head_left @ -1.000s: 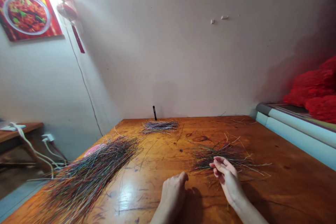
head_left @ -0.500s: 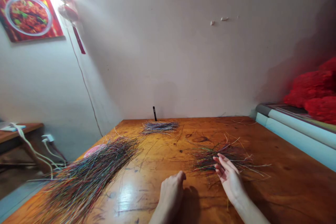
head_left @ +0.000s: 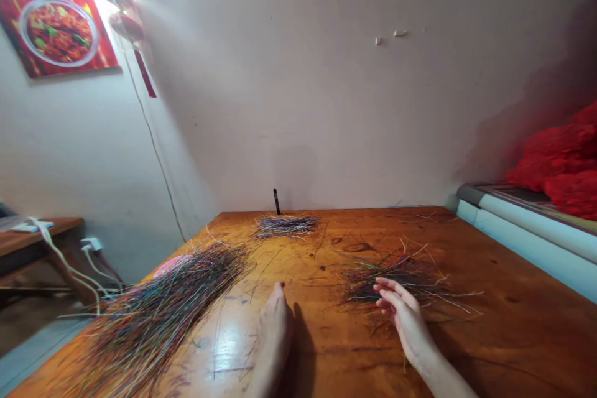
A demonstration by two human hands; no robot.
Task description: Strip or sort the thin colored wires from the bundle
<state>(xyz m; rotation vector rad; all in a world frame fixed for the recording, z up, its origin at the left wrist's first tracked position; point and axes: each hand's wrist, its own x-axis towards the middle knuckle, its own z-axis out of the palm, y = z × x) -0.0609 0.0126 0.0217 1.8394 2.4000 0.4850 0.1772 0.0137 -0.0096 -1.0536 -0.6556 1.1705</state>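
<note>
While the left hand point(head_left: 274, 329) shows edge-on and blurred at the lower centre, I cannot tell whether its grip is open or closed. The right hand point(head_left: 405, 314), lower right of centre, has loosely curled fingers beside a tangled pile of thin strands point(head_left: 364, 283); whether its grip pinches one is unclear. A large bundle point(head_left: 172, 305) covers the tabletop point(head_left: 336, 360) at lower left, a smaller bundle point(head_left: 286, 226) its far edge. Since strands cross in the tangled pile, pulling one could drag others loose.
</note>
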